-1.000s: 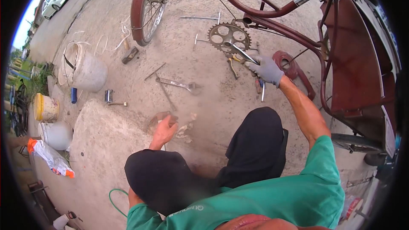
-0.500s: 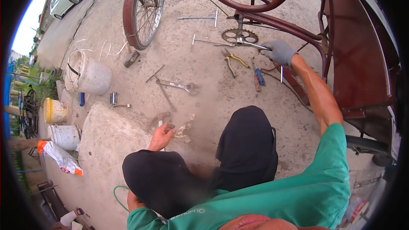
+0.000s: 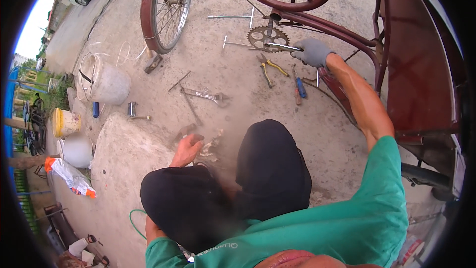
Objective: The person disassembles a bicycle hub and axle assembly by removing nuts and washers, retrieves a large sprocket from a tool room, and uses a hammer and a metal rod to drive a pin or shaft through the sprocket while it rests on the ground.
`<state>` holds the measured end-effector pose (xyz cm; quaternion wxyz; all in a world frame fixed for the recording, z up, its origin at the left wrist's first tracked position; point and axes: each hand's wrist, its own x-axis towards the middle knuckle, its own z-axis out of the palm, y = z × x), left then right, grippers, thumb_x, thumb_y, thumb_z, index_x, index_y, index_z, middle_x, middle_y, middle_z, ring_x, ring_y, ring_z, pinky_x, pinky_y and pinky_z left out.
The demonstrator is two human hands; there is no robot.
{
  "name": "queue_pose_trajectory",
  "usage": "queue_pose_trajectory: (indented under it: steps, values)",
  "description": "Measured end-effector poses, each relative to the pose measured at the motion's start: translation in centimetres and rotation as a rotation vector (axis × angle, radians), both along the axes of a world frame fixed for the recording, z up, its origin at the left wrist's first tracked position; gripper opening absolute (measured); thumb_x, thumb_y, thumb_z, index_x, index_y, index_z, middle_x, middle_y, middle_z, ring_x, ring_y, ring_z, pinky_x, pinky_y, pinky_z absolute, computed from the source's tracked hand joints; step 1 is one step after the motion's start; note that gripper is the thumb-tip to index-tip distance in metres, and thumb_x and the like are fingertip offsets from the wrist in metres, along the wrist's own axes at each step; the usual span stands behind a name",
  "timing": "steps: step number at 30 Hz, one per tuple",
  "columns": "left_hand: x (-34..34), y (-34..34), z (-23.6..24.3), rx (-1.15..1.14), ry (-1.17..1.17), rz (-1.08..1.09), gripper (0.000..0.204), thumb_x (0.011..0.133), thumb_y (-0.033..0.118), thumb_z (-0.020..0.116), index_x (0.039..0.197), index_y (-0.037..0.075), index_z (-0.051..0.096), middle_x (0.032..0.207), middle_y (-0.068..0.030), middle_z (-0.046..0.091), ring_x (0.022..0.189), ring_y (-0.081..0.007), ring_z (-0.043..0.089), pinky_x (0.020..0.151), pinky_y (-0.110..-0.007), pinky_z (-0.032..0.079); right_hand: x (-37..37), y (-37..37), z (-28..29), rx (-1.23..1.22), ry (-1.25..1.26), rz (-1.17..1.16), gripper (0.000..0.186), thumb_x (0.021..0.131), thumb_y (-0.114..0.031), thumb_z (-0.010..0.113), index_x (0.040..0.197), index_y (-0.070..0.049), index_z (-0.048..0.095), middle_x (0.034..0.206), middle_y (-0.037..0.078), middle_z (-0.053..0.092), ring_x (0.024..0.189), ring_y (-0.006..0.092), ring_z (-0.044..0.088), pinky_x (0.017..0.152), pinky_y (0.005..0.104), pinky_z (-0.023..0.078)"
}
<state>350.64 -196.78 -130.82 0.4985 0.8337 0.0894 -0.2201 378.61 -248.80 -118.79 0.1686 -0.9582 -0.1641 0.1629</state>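
Observation:
My right hand, in a grey glove, is closed round the bare metal crank arm of a toothed chainring. The chainring's axle stands just beside the open bottom-bracket tube of the dark red cycle frame. Low in the middle, my bare left hand is closed on a hammer, whose head shows beyond the fingers; the handle is mostly hidden by hand and knee. Nearest the right hand lie yellow-handled pliers and two screwdrivers, one blue-handled. A loose chain trails below the glove.
T-handle wrenches, an adjustable wrench and another hammer head lie on the concrete. White buckets and a yellow one stand left. The front wheel is far; a dark red metal panel bounds the right.
My right hand has moved left with the crank and chainring, and the axle has shifted away from the frame's tube. The left hand stays low by the hammer, a little higher.

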Motion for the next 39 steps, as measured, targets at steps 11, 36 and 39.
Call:
queue_pose_trajectory:
  steps: [11,36,39]
  values:
    - [4.5,-3.9,-4.3,-0.129,0.024,-0.104,0.029,0.098,0.017,0.067,0.119,-0.004,0.068,0.102,-0.014,0.073,0.089,-0.0209,0.07,0.081,-0.035,0.056,-3.6,0.5,1.7,-0.044,-0.002,-0.038,0.031,0.098,-0.038,0.064,0.115,-0.014,0.075,0.095,0.019,0.075,0.09,0.0419,0.07,0.083,0.0494,0.054]
    - [5.7,-7.1,-9.5,-0.33,0.164,-0.073,0.025,0.098,0.01,0.068,0.117,-0.006,0.065,0.095,-0.0113,0.072,0.082,-0.0182,0.069,0.076,-0.033,0.054,6.9,0.2,0.8,-0.084,-0.093,-0.35,0.046,0.096,-0.05,0.068,0.104,-0.006,0.076,0.084,0.01,0.076,0.08,0.0247,0.073,0.077,0.0383,0.054]
    - [5.6,-7.2,-10.2,-0.331,0.153,-0.082,0.026,0.098,0.01,0.068,0.117,-0.006,0.065,0.095,-0.0111,0.072,0.083,-0.0178,0.069,0.076,-0.033,0.054,6.7,0.5,0.1,-0.063,-0.094,-0.349,0.046,0.097,-0.051,0.066,0.104,-0.006,0.075,0.085,0.011,0.075,0.082,0.0279,0.073,0.08,0.0404,0.054]
